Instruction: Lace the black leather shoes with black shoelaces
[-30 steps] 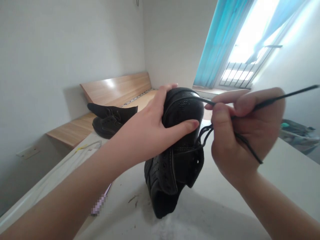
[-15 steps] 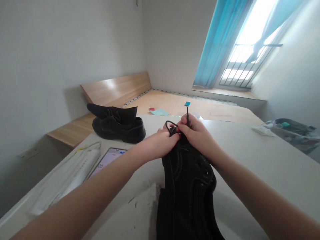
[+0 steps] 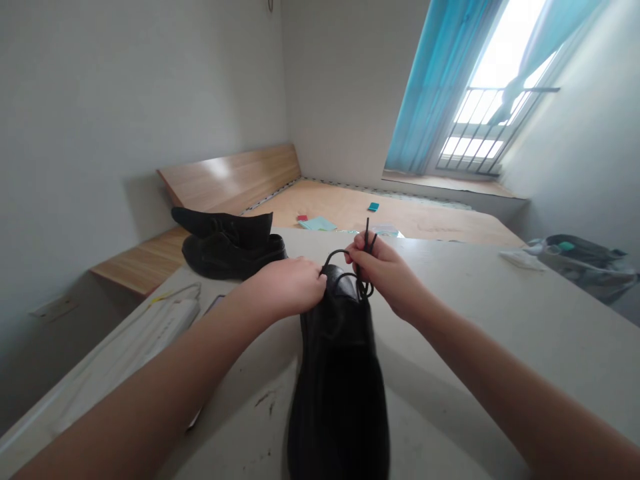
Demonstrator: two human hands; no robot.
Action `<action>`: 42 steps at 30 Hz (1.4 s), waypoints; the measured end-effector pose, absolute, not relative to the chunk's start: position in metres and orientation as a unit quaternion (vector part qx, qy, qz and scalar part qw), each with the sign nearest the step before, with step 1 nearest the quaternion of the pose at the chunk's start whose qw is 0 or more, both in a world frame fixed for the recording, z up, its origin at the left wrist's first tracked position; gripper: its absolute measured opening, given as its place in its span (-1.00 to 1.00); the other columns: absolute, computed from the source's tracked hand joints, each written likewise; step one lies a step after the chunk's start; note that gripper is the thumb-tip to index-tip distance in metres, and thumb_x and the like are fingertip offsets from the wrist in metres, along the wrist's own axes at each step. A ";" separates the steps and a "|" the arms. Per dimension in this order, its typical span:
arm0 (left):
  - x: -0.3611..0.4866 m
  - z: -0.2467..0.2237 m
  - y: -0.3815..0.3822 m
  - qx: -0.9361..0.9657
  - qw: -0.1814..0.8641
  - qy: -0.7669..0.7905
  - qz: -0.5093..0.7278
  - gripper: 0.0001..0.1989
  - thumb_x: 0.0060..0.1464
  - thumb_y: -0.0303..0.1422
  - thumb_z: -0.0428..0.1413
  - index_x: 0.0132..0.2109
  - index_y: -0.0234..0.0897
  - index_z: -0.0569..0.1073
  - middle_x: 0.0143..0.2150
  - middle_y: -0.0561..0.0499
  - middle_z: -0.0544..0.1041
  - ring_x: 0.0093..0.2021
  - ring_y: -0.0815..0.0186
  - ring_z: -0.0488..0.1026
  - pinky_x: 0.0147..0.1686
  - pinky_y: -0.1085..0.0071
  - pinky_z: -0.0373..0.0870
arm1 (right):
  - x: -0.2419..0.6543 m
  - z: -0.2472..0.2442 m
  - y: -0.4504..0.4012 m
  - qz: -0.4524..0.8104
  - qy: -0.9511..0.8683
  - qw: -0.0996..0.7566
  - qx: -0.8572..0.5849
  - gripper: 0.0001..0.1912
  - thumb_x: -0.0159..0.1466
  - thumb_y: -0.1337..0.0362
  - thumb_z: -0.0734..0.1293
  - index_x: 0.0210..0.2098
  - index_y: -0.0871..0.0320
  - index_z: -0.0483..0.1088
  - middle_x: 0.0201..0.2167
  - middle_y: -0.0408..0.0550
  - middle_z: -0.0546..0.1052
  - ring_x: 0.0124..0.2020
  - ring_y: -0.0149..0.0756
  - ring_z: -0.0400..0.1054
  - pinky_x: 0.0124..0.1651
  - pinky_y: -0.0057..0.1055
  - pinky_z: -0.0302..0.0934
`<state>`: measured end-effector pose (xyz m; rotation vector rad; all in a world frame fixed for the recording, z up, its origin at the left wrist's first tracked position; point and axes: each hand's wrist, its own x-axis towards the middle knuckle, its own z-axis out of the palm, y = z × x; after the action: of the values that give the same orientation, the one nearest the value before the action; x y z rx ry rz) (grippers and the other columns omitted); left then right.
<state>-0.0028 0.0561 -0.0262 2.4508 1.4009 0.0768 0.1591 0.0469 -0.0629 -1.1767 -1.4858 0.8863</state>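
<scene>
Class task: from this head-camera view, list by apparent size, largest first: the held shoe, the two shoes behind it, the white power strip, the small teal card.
1. Held shoe, though nearness to the camera may exaggerate it
2. Two shoes behind it
3. White power strip
4. Small teal card

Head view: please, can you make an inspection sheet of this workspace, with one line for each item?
Surface: white table, some dark marks on it.
Handled things: black leather shoe on the table; black lace looped at its top.
Clutter: black shoes at far left; white packet.
Hands: left hand on the shoe; right hand with fingers pinching the lace.
Cables: white power strip with thin cable.
Surroundings: wooden platform, teal curtain, barred window.
</scene>
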 end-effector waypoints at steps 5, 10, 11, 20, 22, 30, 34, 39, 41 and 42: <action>-0.011 -0.010 0.054 0.854 0.152 0.496 0.031 -0.56 0.19 -0.19 -0.17 -0.27 -0.29 0.56 -0.25 -0.17 0.62 -0.27 0.10 0.53 -0.31 0.31 0.35 | 0.159 -0.045 0.037 0.253 -0.673 0.497 -0.486 -0.93 0.16 0.33 0.09 -0.40 0.05 0.03 -0.43 -0.17 0.34 -0.47 -0.35 0.16 -0.45 -0.38 0.00; -0.015 0.002 0.052 0.854 0.144 0.492 0.088 -0.63 0.18 -0.16 -0.12 -0.18 -0.20 0.53 -0.22 -0.06 0.61 -0.26 0.15 0.51 -0.36 0.36 0.30 | 0.168 -0.022 0.021 0.078 -0.725 0.437 -0.526 -0.85 0.12 0.46 0.15 -0.40 0.06 0.13 -0.36 -0.09 0.36 -0.40 -0.25 0.14 -0.35 -0.31 -0.08; -0.016 0.002 0.051 0.852 0.141 0.496 0.094 -0.64 0.17 -0.17 -0.11 -0.16 -0.20 0.51 -0.21 -0.06 0.60 -0.25 0.15 0.50 -0.34 0.36 0.30 | 0.171 -0.019 0.019 0.047 -0.729 0.415 -0.543 -0.83 0.10 0.48 0.17 -0.38 0.06 0.16 -0.33 -0.07 0.36 -0.42 -0.24 0.12 -0.36 -0.31 -0.13; -0.020 0.003 0.050 0.859 0.185 0.475 0.045 -0.64 0.16 -0.32 -0.11 0.00 -0.21 0.47 0.01 -0.07 0.55 -0.04 0.15 0.45 -0.09 0.32 0.32 | 0.199 0.013 0.001 0.327 -0.794 0.052 -0.510 -0.82 0.16 0.46 0.20 -0.51 0.11 0.32 -0.62 -0.17 0.38 -0.56 -0.36 0.20 -0.50 -0.42 -0.01; -0.021 0.004 0.050 0.864 0.207 0.458 0.029 -0.63 0.16 -0.30 -0.10 0.04 -0.16 0.46 0.00 -0.02 0.56 -0.06 0.18 0.47 -0.11 0.36 0.34 | 0.200 0.024 -0.007 0.477 -0.768 0.125 -0.409 -0.83 0.17 0.47 0.17 -0.49 0.12 0.25 -0.60 -0.21 0.29 -0.55 -0.42 0.15 -0.52 -0.47 -0.02; -0.027 0.014 0.042 0.870 0.281 0.390 -0.109 -0.49 0.16 -0.15 -0.05 0.24 -0.06 0.33 0.24 0.04 0.41 0.14 0.15 0.38 0.09 0.31 0.26 | 0.178 0.039 -0.027 0.562 -0.599 0.491 -0.292 -0.81 -0.03 0.51 0.26 -0.62 0.13 0.18 -0.67 -0.28 0.05 -0.64 -0.53 -0.10 -0.59 -0.52 -0.18; -0.025 0.016 0.037 0.872 0.324 0.353 -0.095 -0.55 0.19 -0.21 -0.07 0.21 -0.07 0.35 0.19 0.03 0.45 0.09 0.17 0.41 0.05 0.31 0.29 | 0.171 0.040 -0.022 0.542 -0.514 0.585 -0.315 -0.82 -0.09 0.53 0.24 -0.64 0.13 0.21 -0.65 -0.28 0.05 -0.63 -0.53 -0.15 -0.62 -0.56 -0.28; -0.021 0.015 0.028 0.871 0.341 0.354 0.011 -0.64 0.16 -0.08 0.02 0.04 -0.10 0.39 -0.08 0.04 0.57 -0.13 0.19 0.50 -0.19 0.35 0.39 | 0.171 0.033 -0.017 0.549 -0.496 0.587 -0.330 -0.84 0.02 0.48 0.23 -0.60 0.12 0.27 -0.65 -0.24 0.09 -0.65 -0.50 -0.12 -0.64 -0.53 -0.19; -0.021 0.016 0.025 0.876 0.333 0.343 0.059 -0.70 0.17 -0.06 0.02 -0.11 -0.11 0.46 -0.16 0.07 0.58 -0.17 0.22 0.50 -0.22 0.37 0.38 | 0.170 0.031 -0.017 0.551 -0.495 0.586 -0.328 -0.83 0.05 0.48 0.21 -0.60 0.12 0.27 -0.64 -0.23 0.10 -0.66 -0.49 -0.12 -0.64 -0.52 -0.13; -0.022 0.017 0.024 0.881 0.329 0.333 0.070 -0.71 0.18 -0.06 0.03 -0.16 -0.11 0.49 -0.18 0.09 0.58 -0.17 0.23 0.50 -0.21 0.38 0.37 | 0.169 0.031 -0.018 0.552 -0.494 0.588 -0.325 -0.83 0.05 0.48 0.20 -0.60 0.12 0.26 -0.64 -0.23 0.10 -0.66 -0.49 -0.13 -0.63 -0.52 -0.11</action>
<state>-0.0216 0.0236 0.0165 2.3059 0.8702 0.1839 0.1693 -0.0177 0.0309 -0.7567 -1.1511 1.2864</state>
